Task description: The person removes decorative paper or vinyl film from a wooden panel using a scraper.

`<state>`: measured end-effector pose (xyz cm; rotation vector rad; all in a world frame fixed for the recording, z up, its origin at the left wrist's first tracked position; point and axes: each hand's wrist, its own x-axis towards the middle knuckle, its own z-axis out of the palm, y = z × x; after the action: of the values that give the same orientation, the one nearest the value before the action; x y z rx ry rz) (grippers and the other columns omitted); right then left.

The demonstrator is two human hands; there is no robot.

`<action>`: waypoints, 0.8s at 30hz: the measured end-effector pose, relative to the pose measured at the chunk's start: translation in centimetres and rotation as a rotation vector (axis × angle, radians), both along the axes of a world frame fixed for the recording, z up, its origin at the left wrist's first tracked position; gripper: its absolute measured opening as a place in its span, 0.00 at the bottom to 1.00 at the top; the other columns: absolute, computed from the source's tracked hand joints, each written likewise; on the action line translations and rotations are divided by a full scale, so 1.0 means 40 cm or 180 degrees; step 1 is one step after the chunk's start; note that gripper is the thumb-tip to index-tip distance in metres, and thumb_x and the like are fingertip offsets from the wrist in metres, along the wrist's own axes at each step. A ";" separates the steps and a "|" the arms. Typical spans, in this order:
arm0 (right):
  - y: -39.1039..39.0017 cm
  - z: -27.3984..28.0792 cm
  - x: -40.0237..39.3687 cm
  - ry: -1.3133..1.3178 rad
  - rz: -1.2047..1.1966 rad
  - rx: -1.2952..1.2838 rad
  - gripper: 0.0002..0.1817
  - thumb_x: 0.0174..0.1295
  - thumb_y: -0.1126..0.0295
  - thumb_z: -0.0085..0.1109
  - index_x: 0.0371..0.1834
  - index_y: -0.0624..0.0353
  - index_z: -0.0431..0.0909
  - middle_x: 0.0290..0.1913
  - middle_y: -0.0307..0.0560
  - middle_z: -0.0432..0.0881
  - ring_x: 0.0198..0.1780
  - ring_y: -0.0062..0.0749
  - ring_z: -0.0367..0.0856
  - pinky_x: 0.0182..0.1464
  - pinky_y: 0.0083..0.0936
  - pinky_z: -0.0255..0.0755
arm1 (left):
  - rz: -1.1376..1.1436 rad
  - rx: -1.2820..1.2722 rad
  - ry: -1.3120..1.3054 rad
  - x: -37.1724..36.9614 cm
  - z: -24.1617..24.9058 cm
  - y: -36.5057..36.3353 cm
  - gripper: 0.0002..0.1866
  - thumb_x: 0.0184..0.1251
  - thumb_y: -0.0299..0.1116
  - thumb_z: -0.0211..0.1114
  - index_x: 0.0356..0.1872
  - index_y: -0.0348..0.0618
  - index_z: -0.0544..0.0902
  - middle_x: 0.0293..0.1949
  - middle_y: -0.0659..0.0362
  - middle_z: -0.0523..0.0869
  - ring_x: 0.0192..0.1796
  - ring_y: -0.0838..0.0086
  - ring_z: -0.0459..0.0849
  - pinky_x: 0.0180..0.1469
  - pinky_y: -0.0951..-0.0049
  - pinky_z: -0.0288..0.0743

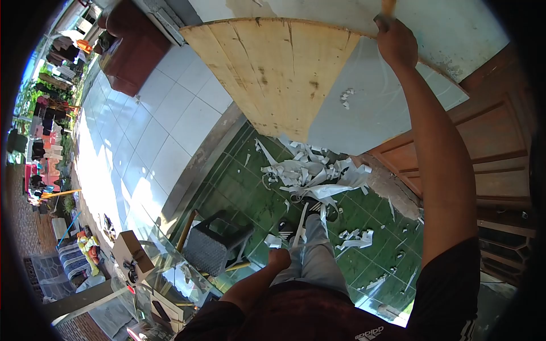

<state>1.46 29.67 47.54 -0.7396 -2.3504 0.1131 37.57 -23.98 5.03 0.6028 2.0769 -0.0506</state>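
Observation:
My right hand (396, 44) is raised at the top edge of a large wooden board, its fingers wrapped round a wooden handle (389, 7) that runs up out of view. The board (273, 74) leans in front of me, bare yellowish wood on its left and a pale grey surface layer (364, 108) on its right. Down by my left thigh, my left hand (278, 259) is closed; what it holds, if anything, cannot be made out. A narrow white strip (302, 221) hangs close to it, in front of my legs.
Torn white strips (318, 173) heap below the board, with more scraps (357, 238) on the green tiles. A dark grey stool (213, 245) stands at left near a glass-topped case (176, 273) bearing a cardboard box (133, 254). A wooden door (483, 136) is at right, a brown sofa (133, 54) upper left.

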 end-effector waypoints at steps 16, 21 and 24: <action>-0.027 0.033 0.032 0.0110 0.0339 -0.0453 0.11 0.76 0.61 0.57 0.46 0.55 0.85 0.44 0.48 0.89 0.48 0.50 0.88 0.52 0.47 0.81 | 0.0440 0.2338 0.1353 -0.683 0.534 0.510 0.34 0.61 0.24 0.69 0.73 0.43 0.76 0.55 0.50 0.87 0.55 0.43 0.85 0.66 0.50 0.75; -0.044 0.059 0.047 0.0048 0.0407 -0.0492 0.11 0.77 0.63 0.55 0.46 0.57 0.85 0.44 0.47 0.87 0.49 0.50 0.87 0.51 0.47 0.80 | -0.0526 0.1691 0.2113 -0.705 0.620 0.604 0.31 0.67 0.37 0.70 0.72 0.44 0.79 0.65 0.45 0.84 0.71 0.35 0.76 0.76 0.54 0.68; -0.029 0.053 0.048 0.0186 0.0577 -0.0772 0.12 0.76 0.61 0.58 0.45 0.58 0.85 0.42 0.51 0.88 0.46 0.52 0.88 0.49 0.47 0.80 | -0.0767 0.1928 0.2554 -0.725 0.687 0.641 0.25 0.69 0.45 0.70 0.61 0.42 0.87 0.65 0.44 0.83 0.73 0.38 0.74 0.74 0.54 0.69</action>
<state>3.39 28.51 49.68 -0.6247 -2.3687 0.4993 8.59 1.67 32.51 1.3723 2.7932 0.2463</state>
